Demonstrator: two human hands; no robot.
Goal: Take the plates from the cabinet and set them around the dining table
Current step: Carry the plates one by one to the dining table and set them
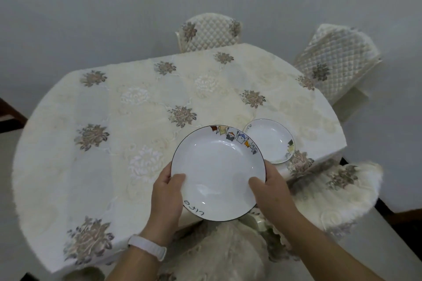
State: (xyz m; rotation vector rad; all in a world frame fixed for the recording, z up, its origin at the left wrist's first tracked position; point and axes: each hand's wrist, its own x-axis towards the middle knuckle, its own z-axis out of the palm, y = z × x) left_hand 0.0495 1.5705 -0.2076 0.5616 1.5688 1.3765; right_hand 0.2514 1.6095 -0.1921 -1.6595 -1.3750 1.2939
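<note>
**Above the near table edge: a plate held in both hands, one place already set to the right**

Over the near edge of the dining table (68, 143), a white plate (218, 173) with a dark rim line is carried level between both hands. The left hand (166, 198) pinches the rim at its left side, thumb lying on the upper face; the right hand (272, 191) pinches the opposite side the same way. A white wristband (147, 247) sits on the left wrist.

A second plate (271, 141) rests on the tablecloth just beyond and to the right of the held one, partly hidden behind its rim, near the fluffy chair cushion (338, 191).

The bare cloth stretches left and forward from the hands, so the next setting probably lies that way, on the left hand's side. Being round, the plate has no long axis to line up.
</note>
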